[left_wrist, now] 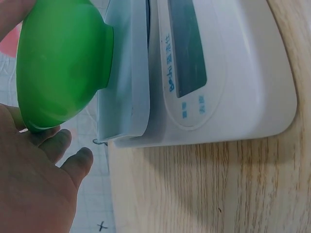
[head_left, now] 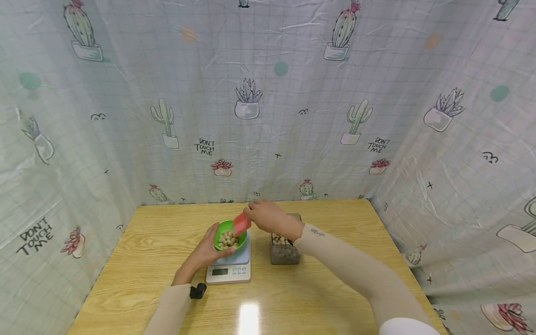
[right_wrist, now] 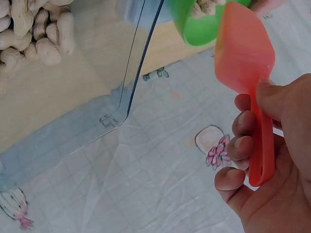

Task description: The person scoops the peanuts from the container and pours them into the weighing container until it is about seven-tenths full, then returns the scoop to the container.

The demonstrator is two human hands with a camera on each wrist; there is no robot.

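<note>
A green bowl (head_left: 229, 247) with peanuts (head_left: 226, 238) in it stands on the pale blue platform of a white kitchen scale (head_left: 228, 274). My left hand (head_left: 208, 247) holds the bowl by its sides, thumb at the near rim and fingers at the far left. The left wrist view shows the bowl's foot against the scale platform (left_wrist: 127, 97). My right hand (head_left: 272, 217) grips the handle of a red scoop (right_wrist: 245, 48), whose blade tilts down over the bowl's right rim. Whether any peanut is in the scoop cannot be told.
Right of the scale, a clear plastic container (head_left: 285, 256) holds more peanuts (right_wrist: 36, 31), partly hidden below my right forearm. A small black object (head_left: 198, 291) is beside my left wrist. Behind the wooden table (head_left: 335, 284) hangs a cactus-print curtain (head_left: 268, 139).
</note>
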